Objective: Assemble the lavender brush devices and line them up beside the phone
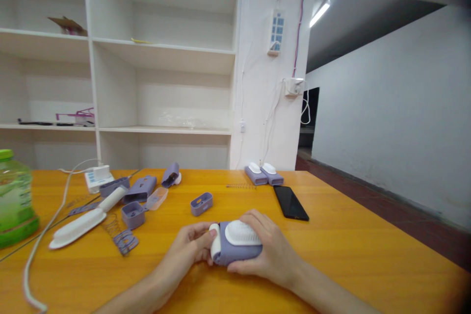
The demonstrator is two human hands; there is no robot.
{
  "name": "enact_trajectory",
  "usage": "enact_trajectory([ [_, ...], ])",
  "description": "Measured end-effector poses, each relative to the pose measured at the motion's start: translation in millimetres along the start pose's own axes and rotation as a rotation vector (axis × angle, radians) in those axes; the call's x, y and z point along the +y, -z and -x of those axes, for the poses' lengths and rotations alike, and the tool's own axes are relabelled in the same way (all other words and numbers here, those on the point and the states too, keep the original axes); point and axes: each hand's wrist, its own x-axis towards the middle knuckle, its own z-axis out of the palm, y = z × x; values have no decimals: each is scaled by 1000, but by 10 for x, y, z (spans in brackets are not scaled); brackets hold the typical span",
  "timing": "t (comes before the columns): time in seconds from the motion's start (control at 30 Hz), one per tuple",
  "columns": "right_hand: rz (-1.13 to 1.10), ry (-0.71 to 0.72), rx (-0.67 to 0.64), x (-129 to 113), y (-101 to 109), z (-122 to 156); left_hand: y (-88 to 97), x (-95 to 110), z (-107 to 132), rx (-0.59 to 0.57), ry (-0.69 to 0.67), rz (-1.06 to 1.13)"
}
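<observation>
In front of me at the table's middle is a purple plastic case (239, 254) with a white ribbed oval piece (243, 232) on its upper face. My right hand (272, 245) wraps around the case's right end, fingers over the top and thumb along the near side. The fingers of my left hand (196, 243) pinch the white end piece (215, 244) at the left end of the case. Just beyond the hands stands a small purple oval ring-shaped part (201, 204). Whether the white end piece is fully seated cannot be seen.
A white long-handled brush-like piece (83, 228), purple parts (133, 215), metal springs (112, 225) and a white cable (33, 255) lie left. A green bottle (16, 201) stands far left. Rear right are two purple cases (256, 175) and a black phone (291, 202).
</observation>
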Motion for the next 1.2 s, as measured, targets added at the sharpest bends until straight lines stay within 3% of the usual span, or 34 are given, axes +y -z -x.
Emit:
enact_trajectory([
  [0.27,3,18,22,-6,-12,0,-20,18,-10,3,13,-80],
  [0.47,71,86,67,32,-34,32,-30,-24,-8,131,-49,-107],
  [0.63,196,219,134,5,-19,49,-117,31,104,66,-205,-287],
  [0.9,280,337,195,-41,30,81,-214,130,274,67,-234,-414],
  [1.2,366,436,255,-19,55,88,-173,98,222,32,-258,-250],
])
